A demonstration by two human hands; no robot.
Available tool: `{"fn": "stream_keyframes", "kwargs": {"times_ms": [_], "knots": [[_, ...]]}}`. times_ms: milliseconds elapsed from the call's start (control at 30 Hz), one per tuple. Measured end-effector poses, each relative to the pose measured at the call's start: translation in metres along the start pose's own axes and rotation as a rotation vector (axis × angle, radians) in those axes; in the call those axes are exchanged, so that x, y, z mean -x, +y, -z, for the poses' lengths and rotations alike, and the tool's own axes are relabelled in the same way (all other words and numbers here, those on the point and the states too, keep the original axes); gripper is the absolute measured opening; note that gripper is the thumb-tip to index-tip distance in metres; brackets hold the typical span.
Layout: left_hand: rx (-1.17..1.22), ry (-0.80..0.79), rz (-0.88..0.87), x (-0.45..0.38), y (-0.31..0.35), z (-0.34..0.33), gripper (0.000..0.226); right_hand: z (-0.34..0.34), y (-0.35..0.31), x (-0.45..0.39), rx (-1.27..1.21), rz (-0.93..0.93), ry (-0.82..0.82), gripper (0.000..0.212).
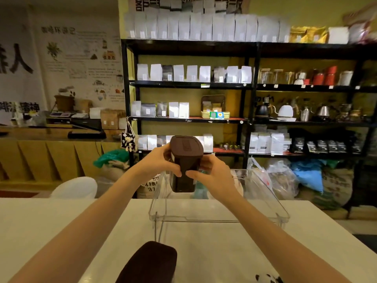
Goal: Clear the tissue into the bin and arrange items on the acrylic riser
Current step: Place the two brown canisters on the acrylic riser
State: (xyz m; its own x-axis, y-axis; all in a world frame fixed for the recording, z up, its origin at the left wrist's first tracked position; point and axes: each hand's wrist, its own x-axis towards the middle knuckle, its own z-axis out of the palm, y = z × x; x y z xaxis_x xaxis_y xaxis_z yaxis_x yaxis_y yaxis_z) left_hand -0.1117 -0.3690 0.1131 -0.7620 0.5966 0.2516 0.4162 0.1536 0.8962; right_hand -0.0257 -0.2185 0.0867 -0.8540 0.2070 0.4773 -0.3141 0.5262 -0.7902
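Note:
A dark brown lidded canister (184,160) is held upright in the air above the far left part of the clear acrylic riser (218,218), which stands on the white table (51,221). My left hand (161,160) grips the canister's left side and my right hand (210,172) grips its right side and front. A second dark brown canister (151,262) stands on the table near the front edge, in front of the riser. No tissue or bin shows in this view.
A black-and-white patterned object (268,279) peeks in at the bottom edge. A white chair back (76,187) stands beyond the table's far left. Black shelving (248,119) with white bags and kettles fills the back, with sacks (285,180) on the floor.

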Motion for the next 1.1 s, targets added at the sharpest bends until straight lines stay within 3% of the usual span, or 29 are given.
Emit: {"fn": "stream_keyframes", "kwargs": {"times_ms": [467,833,1100], "knots": [[0.169,0.063,0.07,-0.016,-0.046,0.022,0.061,-0.042,0.015,-0.033,0.084,-0.064,-0.057,0.039],[0.25,0.033,0.113,-0.014,-0.052,0.016,0.078,-0.054,0.026,-0.026,0.111,-0.039,-0.052,0.048],[0.245,0.053,0.124,-0.015,-0.058,0.014,0.069,-0.054,0.029,-0.023,0.097,-0.036,-0.062,0.052]]}}
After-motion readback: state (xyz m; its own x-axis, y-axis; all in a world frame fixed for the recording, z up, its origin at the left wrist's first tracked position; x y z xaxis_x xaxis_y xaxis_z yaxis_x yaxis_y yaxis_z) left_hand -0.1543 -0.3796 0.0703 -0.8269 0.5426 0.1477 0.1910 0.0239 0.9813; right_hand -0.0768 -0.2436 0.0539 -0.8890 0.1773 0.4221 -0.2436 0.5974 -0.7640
